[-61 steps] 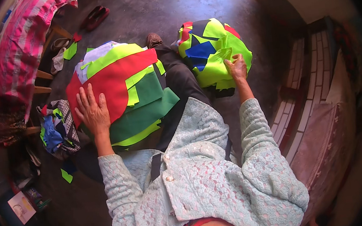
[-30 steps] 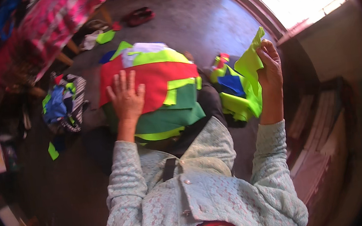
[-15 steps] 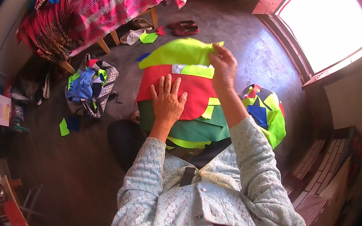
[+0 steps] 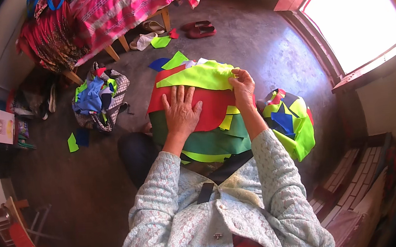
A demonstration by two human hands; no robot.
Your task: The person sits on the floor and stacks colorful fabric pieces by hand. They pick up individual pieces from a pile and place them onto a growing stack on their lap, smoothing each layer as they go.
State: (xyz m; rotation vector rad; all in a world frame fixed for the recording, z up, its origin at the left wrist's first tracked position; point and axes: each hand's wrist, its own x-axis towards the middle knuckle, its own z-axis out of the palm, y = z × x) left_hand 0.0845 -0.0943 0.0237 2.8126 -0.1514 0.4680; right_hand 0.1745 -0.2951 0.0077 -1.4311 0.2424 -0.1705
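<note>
In front of me lies a layered pile of cloth pieces, with a large red piece (image 4: 208, 108) over dark green cloth (image 4: 205, 143). My left hand (image 4: 182, 114) rests flat on the red piece, fingers spread. Its fingertips reach the lower edge of a long yellow-green cloth piece (image 4: 200, 76) lying across the top of the pile. The right-hand end of that piece is pinched in my right hand (image 4: 243, 89). Small yellow-green scraps (image 4: 229, 118) lie at the right of the red piece. Beyond the pile's far edge show a blue scrap (image 4: 158, 64) and another yellow-green one (image 4: 175, 60).
To the left a checked bag (image 4: 119, 100) overflows with cloth scraps. On the right stands a heap of mixed scraps (image 4: 292, 128). Red shoes (image 4: 199, 30) sit at the far side, near a bed with a pink cover (image 4: 132, 7). A bright doorway (image 4: 358, 15) is at the right.
The yellow-green piece has come down from the air onto the pile, drawn nearer by my right hand, which moved lower. My left hand stays on the red piece.
</note>
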